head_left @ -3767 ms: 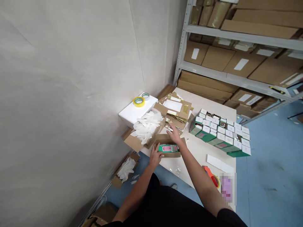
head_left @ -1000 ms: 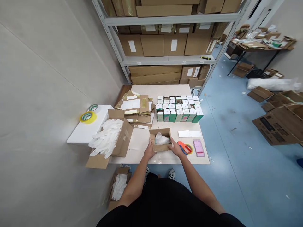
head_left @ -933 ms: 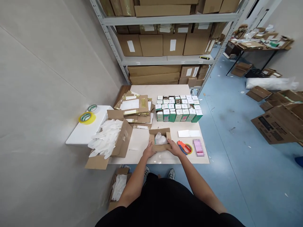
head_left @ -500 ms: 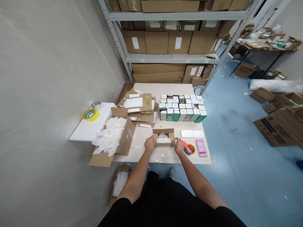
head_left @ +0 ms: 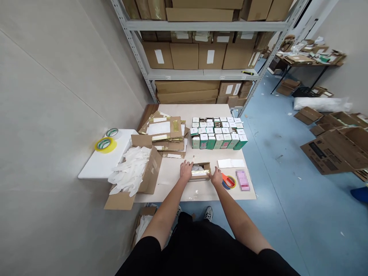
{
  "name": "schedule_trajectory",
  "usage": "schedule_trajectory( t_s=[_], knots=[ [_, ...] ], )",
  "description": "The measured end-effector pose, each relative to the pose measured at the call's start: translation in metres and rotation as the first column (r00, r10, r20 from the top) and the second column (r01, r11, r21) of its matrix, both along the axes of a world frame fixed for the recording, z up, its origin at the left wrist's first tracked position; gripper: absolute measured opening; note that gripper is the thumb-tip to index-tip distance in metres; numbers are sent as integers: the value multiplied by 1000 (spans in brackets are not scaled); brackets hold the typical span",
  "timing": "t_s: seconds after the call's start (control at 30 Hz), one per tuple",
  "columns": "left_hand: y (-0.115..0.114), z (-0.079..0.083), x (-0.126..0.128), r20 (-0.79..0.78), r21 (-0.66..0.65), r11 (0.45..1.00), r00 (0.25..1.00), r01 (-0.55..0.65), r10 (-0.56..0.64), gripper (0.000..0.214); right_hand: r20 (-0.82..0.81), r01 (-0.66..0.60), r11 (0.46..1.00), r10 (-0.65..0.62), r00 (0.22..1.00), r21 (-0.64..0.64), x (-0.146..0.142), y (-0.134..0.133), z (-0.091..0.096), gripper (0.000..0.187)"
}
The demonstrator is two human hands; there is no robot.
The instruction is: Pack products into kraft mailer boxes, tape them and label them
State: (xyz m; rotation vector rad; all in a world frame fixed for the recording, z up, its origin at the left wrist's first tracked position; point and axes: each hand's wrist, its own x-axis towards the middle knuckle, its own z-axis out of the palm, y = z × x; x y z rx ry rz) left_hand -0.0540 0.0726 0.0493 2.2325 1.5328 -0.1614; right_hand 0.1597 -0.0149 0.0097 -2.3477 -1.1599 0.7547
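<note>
A small open cardboard box [head_left: 200,177] lies on the table in front of me, with clear tape and a white label along its near side. Translucent white wrapping [head_left: 197,167] shows inside it. My left hand [head_left: 186,171] grips the box's left end, fingers curled toward its far left corner. At the right near corner, my right hand [head_left: 215,177] holds the box with fingers closed on its edge. Just right of that hand lie an orange-handled tool [head_left: 226,179] and rolls of yellow and blue tape [head_left: 231,183].
Rows of small white-and-green boxes [head_left: 219,141] stand behind. Flattened cardboard [head_left: 169,145] is stacked at left, beside a carton of white paper [head_left: 131,168]. White cards [head_left: 230,163] and a blurred pink stack [head_left: 243,180] lie at right. Metal shelving [head_left: 201,74] rises beyond the table [head_left: 172,191].
My left hand has shifted up and slightly right along the box's left end, where the flap now looks folded up. My right hand stays at the right corner. The view has shifted slightly.
</note>
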Motion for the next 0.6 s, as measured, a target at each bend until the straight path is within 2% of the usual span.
schedule_trajectory(
  t_s=[0.07,0.2,0.3,0.43,0.53,0.6],
  knots=[
    [-14,-9,-1,-18,-89,996,1000,12,-14,69,-3,9,1000,-9,1000,-18,0,0,-2,75],
    [-33,-21,1,-55,-200,978,997,-56,46,75,-19,-19,1000,19,1000,-12,1,-2,-3,77],
    [-31,-19,2,-69,-240,969,997,-60,45,73,-41,-87,994,89,995,61,-2,-5,1,73],
    [-26,-14,-1,-97,-221,975,995,-29,8,69,-25,-182,972,188,982,151,-1,-8,16,70],
    [-25,-11,-1,-149,-215,976,989,-23,-10,69,10,-199,954,202,979,224,19,-13,25,70],
    [-23,-9,1,-169,-227,974,985,-12,-28,70,15,-169,961,170,985,218,42,-20,24,68]
  ],
)
